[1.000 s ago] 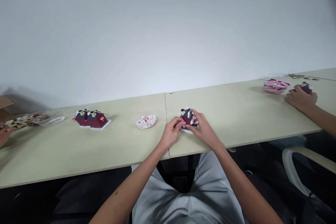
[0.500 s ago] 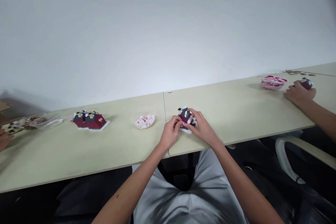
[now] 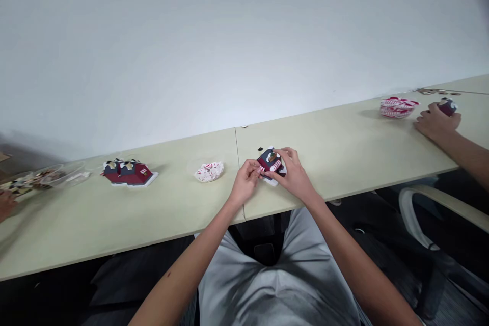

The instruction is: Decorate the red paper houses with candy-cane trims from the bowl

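A small red and dark-blue model house (image 3: 271, 161) on a white base is tipped up off the beige table (image 3: 344, 158) between my hands. My right hand (image 3: 291, 177) wraps its fingers round the house from the right and behind. My left hand (image 3: 245, 183) pinches a small red-and-white striped piece (image 3: 263, 167) against the house's left side. A tiny dark scrap (image 3: 260, 150) lies on the table just behind the house.
A small dish of red-and-white striped pieces (image 3: 209, 171) sits left of my hands. Two finished houses (image 3: 128, 172) stand further left, beside clear trays of parts (image 3: 57, 175). Another person's hand (image 3: 435, 121) holds a house at far right, near a bowl of striped pieces (image 3: 396, 107). A chair arm (image 3: 439, 209) is at right.
The house has been lifted and tilted between my hands, which shifted slightly up in the picture. The camera has drifted, so the table sits a little higher in view.
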Demonstrator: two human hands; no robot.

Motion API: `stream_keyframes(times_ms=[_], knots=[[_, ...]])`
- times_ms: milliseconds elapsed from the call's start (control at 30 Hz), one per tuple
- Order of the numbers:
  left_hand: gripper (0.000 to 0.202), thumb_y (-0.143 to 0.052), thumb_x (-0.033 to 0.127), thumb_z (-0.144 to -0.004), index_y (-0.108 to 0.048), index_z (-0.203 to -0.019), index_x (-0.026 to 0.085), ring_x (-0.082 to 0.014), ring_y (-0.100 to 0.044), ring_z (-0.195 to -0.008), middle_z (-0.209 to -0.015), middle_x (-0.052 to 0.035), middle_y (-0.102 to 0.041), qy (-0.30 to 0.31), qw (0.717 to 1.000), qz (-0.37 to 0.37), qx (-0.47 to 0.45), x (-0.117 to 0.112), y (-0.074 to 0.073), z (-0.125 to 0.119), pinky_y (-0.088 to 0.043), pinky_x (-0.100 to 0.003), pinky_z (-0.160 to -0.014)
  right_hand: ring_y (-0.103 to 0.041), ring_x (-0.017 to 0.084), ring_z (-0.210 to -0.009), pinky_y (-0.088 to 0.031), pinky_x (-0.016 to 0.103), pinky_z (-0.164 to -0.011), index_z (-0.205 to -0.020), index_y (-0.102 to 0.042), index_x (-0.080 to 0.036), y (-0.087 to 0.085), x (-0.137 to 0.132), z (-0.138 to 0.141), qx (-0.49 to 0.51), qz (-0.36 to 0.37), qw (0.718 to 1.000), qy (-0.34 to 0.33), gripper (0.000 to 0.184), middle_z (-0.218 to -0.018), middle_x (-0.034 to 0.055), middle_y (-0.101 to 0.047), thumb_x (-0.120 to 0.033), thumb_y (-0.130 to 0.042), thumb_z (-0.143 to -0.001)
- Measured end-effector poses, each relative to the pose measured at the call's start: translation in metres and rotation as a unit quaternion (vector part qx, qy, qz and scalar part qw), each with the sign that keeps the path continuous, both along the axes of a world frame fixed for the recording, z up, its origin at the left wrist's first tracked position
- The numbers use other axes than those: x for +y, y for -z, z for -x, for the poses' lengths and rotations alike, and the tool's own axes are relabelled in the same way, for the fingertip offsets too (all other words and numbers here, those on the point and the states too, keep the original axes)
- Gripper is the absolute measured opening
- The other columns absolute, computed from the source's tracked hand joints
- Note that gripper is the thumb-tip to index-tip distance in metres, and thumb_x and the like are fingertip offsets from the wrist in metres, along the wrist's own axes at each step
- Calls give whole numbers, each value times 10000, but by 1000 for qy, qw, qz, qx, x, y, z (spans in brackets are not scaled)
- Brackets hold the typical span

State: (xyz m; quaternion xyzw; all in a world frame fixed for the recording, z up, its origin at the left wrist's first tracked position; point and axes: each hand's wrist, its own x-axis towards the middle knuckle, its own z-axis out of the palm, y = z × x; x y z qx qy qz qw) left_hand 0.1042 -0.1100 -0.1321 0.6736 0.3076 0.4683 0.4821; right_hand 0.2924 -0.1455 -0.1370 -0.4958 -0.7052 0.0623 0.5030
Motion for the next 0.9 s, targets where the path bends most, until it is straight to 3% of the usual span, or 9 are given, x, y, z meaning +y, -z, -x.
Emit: stream_keyframes(times_ms=[167, 700, 900], knots=[[357, -720, 461, -856, -498, -973, 206, -122, -586, -638, -714, 15, -631, 15, 999, 40, -24, 0, -2, 0, -385, -200, -503, -509, 292, -1341, -437, 482, -1129, -1467, -395, -280, 5, 7, -1, 15, -3, 999, -51, 660, -1426, 125, -531, -466, -671, -897], [417, -749, 481, -822, -446, -940, 219, -116, -655, -594, -751, -3, -711, 29, 994, 99, -37, -7, -9, 4, -354, -184, -482, -527, 306, -1308, -450, 503, -1108, -1427, -432, -263, 1, 1, 3, 21, -3, 998, -52, 669, -1380, 136, -549, -515, -695, -865], [419, -707, 532, -841, -442, -950, 227, -90, -547, -472, -633, 57, -624, 21, 996, 90, -1, -8, -6, 5, -303, -190, -447, -528, 312, -1299, -448, 510, -1104, -1418, -425, -250, 2, 0, 2, 17, 6, 998, -53, 698, -1379, 141, -545, -518, -715, -843]])
